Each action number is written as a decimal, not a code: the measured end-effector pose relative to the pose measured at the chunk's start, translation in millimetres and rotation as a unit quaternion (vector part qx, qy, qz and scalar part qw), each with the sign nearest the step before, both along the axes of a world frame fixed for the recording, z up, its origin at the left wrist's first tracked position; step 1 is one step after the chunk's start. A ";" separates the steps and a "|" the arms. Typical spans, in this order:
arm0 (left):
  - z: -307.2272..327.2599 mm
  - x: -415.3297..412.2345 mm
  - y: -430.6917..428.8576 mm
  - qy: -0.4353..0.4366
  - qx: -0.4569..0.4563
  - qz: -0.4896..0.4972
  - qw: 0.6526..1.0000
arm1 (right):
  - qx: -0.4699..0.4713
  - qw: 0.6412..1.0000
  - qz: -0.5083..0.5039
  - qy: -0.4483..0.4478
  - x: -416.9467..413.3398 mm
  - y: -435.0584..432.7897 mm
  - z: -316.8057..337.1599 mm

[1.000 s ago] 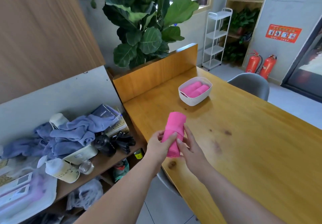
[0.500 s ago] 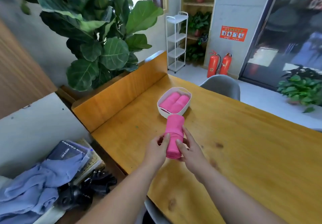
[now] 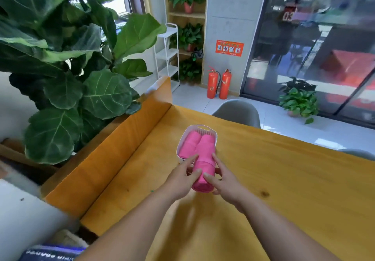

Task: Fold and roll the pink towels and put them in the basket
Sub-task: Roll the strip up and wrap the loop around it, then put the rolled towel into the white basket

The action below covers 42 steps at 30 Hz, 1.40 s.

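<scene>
Pink cloth, wound into a tight rolled towel [image 3: 203, 176], is held lengthwise above the tabletop [image 3: 294, 189], its far end over the near rim of the basket [image 3: 203, 127]. Whether that end touches the basket or its contents cannot be told.

The left hand [image 3: 179, 181] grips the roll's left flank, forefinger stretched forward along it, the other fingers laid on top. The right hand [image 3: 226, 185] grips the right flank in mirror fashion. Both hands are thus clamped on the same roll, close together with only the cloth between them.

The basket is white plastic with slotted walls and a handle cut-out at the far end. It stands on the tabletop near the raised wooden panel [image 3: 113, 153] along the left edge. Inside it lie a left-side towel [image 3: 187, 146] and a right-side towel [image 3: 206, 144], both pink, both rolled, touching one another side by side (they fill most of the width).

Beyond the tabletop: a grey chair [image 3: 237, 112], two red fire extinguishers [image 3: 219, 84] against a grey pillar, a white wire rack [image 3: 167, 55], and a large-leaved plant [image 3: 81, 78] at left.
</scene>
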<state>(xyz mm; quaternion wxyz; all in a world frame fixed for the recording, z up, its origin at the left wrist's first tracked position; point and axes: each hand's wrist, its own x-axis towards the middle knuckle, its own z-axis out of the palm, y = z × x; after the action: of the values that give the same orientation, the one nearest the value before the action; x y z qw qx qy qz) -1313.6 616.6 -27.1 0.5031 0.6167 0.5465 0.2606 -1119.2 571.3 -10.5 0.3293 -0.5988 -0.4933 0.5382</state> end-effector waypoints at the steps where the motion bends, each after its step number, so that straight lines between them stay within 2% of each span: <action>1: 1.6 -1.8 10.1 0.003 0.002 -0.006 1.000 | 0.001 1.000 -0.008 -0.007 -3.7 8.1 0.2; 7: 6.8 -9.8 72.9 0.077 0.036 -0.039 0.996 | 0.004 0.998 -0.045 -0.053 -19.9 64.5 -2.1; 13: 2.1 -8.7 126.1 0.086 0.052 -0.042 0.994 | -0.028 0.996 -0.074 -0.048 -25.2 122.4 -12.7; 15: -4.6 -8.4 137.9 0.120 0.065 -0.053 0.989 | -0.039 0.995 -0.069 -0.068 -30.4 132.3 -15.1; 19: -26.6 -11.6 143.2 0.213 0.070 -0.102 0.969 | -0.048 0.986 -0.035 -0.155 -43.6 128.2 -23.0; 25: -41.5 -8.9 143.4 0.227 0.069 -0.088 0.967 | -0.039 0.970 -0.064 -0.230 -44.9 123.9 -45.1; 29: -37.5 -2.7 141.5 0.262 0.074 -0.091 0.958 | -0.042 0.957 -0.022 -0.285 -43.5 127.2 -42.5; 32: -28.6 0.0 140.4 0.273 0.065 -0.095 0.955 | -0.052 0.953 0.011 -0.299 -40.2 124.9 -36.8; 37: -16.6 -2.4 119.5 0.264 0.063 -0.094 0.958 | -0.017 0.946 -0.017 -0.325 -25.1 105.1 -19.6; 42: -3.4 9.9 91.9 0.282 0.123 -0.072 0.949 | -0.017 0.939 -0.031 -0.343 -4.6 72.3 -5.4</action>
<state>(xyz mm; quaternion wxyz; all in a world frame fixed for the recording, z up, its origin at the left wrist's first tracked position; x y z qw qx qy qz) -1303.7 708.5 -30.4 0.2662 0.7599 0.5838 0.1048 -1123.8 643.7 -15.9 0.1462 -0.7675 -0.5487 0.2976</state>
